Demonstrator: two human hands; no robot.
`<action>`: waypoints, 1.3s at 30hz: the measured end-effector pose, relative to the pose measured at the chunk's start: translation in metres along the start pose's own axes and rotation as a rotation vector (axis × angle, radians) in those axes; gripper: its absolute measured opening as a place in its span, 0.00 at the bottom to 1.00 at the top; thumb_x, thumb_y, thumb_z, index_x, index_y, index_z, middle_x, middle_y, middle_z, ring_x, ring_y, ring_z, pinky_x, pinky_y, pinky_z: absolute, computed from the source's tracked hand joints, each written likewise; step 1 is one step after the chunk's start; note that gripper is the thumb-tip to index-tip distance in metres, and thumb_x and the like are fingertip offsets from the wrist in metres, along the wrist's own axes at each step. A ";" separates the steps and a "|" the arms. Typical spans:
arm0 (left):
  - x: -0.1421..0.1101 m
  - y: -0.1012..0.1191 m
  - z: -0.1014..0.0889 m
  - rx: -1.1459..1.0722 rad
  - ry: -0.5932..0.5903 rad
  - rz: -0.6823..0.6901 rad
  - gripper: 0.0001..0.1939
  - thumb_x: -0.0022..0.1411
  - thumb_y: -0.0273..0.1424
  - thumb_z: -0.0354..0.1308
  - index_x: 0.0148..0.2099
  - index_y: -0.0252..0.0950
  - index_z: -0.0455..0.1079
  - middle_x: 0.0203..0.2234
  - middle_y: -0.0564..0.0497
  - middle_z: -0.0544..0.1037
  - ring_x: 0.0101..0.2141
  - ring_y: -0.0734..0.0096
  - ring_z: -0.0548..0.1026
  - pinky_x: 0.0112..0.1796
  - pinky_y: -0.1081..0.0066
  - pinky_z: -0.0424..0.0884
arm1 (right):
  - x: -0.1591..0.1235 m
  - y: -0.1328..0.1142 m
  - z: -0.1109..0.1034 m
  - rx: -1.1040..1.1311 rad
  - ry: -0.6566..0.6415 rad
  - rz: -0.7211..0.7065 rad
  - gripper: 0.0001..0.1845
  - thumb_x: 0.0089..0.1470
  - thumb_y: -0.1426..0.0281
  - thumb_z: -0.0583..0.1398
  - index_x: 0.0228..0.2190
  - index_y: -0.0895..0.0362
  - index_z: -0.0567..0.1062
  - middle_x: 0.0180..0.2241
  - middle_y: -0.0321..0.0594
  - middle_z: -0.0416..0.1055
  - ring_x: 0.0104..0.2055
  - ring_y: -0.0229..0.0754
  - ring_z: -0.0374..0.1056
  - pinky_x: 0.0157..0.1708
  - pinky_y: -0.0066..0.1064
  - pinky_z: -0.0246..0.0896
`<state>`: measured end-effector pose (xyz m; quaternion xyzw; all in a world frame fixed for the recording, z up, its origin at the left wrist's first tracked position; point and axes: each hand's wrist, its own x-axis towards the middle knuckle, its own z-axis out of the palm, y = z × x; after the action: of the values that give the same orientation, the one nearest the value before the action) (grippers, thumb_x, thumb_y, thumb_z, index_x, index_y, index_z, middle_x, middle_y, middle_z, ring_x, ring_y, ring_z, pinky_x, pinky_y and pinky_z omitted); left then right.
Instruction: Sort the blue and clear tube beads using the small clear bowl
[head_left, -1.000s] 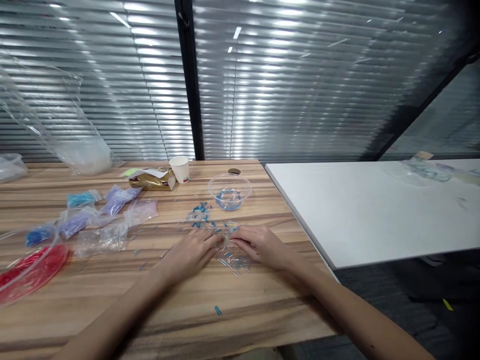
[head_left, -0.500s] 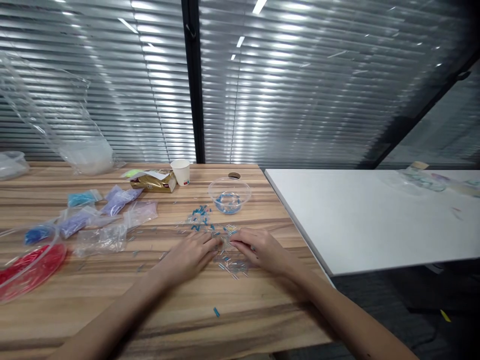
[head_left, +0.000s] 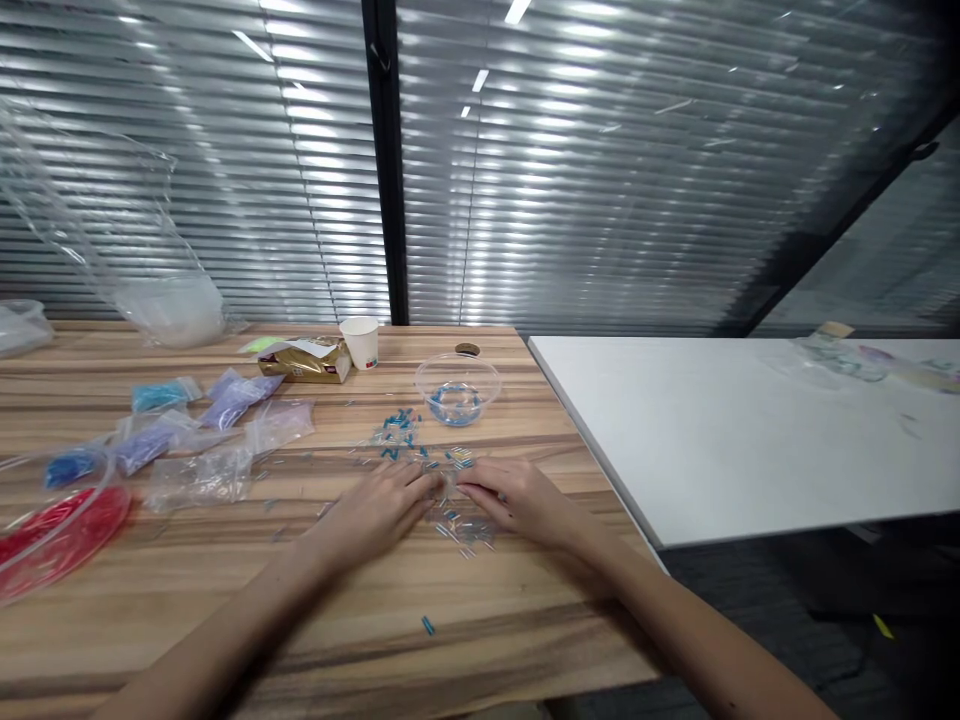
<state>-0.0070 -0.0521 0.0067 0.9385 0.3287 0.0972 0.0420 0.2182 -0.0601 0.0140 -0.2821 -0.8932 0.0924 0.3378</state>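
Note:
My left hand rests low over the wooden table, fingers bent and pressed together at the edge of a scatter of small clear tubes. Facing it, my right hand has its thumb and fingers pinched over the same pieces. Whatever either hand holds is too small to make out. Just beyond the fingertips lies a loose group of small blue tubes. A clear round bowl with blue pieces in its bottom stands behind my hands. Two blue tubes lie by themselves nearer to me.
On the left are small bags of purple pieces, a light-blue bag and a clear container with red pieces. A paper cup and gold box stand at the back. A white table adjoins on the right.
My hands stay almost in place over the clear tubes, with only slight finger movement. The whole view has shifted very slightly.

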 end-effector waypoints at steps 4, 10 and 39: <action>0.000 0.001 0.000 -0.004 -0.004 0.003 0.14 0.69 0.31 0.44 0.53 0.37 0.64 0.40 0.47 0.72 0.41 0.62 0.70 0.43 0.64 0.66 | 0.000 0.000 0.000 -0.005 -0.006 -0.003 0.11 0.62 0.71 0.51 0.37 0.59 0.74 0.32 0.40 0.76 0.31 0.38 0.70 0.32 0.27 0.63; 0.001 0.002 -0.002 0.006 -0.002 0.008 0.14 0.69 0.31 0.43 0.51 0.36 0.65 0.39 0.46 0.72 0.41 0.63 0.69 0.43 0.63 0.66 | 0.000 0.000 -0.002 -0.012 -0.072 0.013 0.10 0.61 0.73 0.52 0.35 0.59 0.73 0.31 0.39 0.74 0.31 0.37 0.68 0.32 0.26 0.61; 0.002 0.000 -0.002 0.051 -0.021 0.013 0.14 0.68 0.30 0.43 0.52 0.35 0.64 0.41 0.45 0.72 0.42 0.62 0.70 0.44 0.62 0.66 | 0.001 0.001 -0.005 0.052 -0.316 0.049 0.08 0.60 0.74 0.54 0.33 0.58 0.74 0.32 0.37 0.74 0.31 0.35 0.67 0.31 0.24 0.57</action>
<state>-0.0058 -0.0514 0.0087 0.9423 0.3247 0.0791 0.0208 0.2211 -0.0590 0.0183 -0.2771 -0.9254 0.1668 0.1977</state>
